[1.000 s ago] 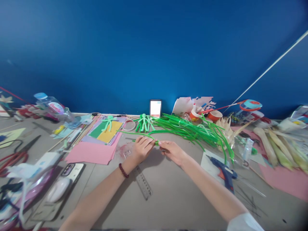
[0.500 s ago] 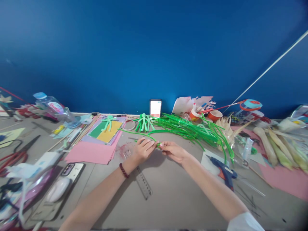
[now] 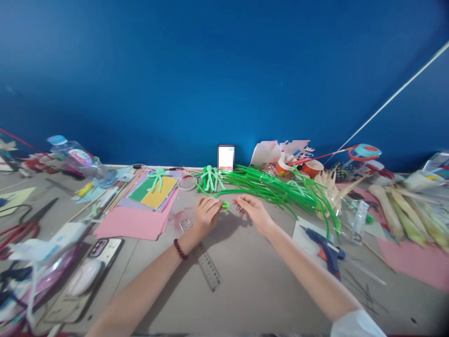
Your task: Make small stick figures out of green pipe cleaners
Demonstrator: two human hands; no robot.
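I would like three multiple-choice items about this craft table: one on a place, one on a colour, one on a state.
1. Where does the blue glue gun lie?
A. to the right of the right arm
B. on the pink paper
C. against the wall

2. What colour is the bracelet on the left wrist?
A. yellow
B. dark red
C. white

3. How does the left hand stand to the green pipe cleaner?
A. flat on the table, far from it
B. its fingers pinch the curled end
C. it holds scissors instead

Answers:
1. A: the gun rests on a white sheet beside the right forearm.
2. B: dark red beads ring the wrist.
3. B: the small green curl sits at the left fingertips, while the right hand is just apart from it.
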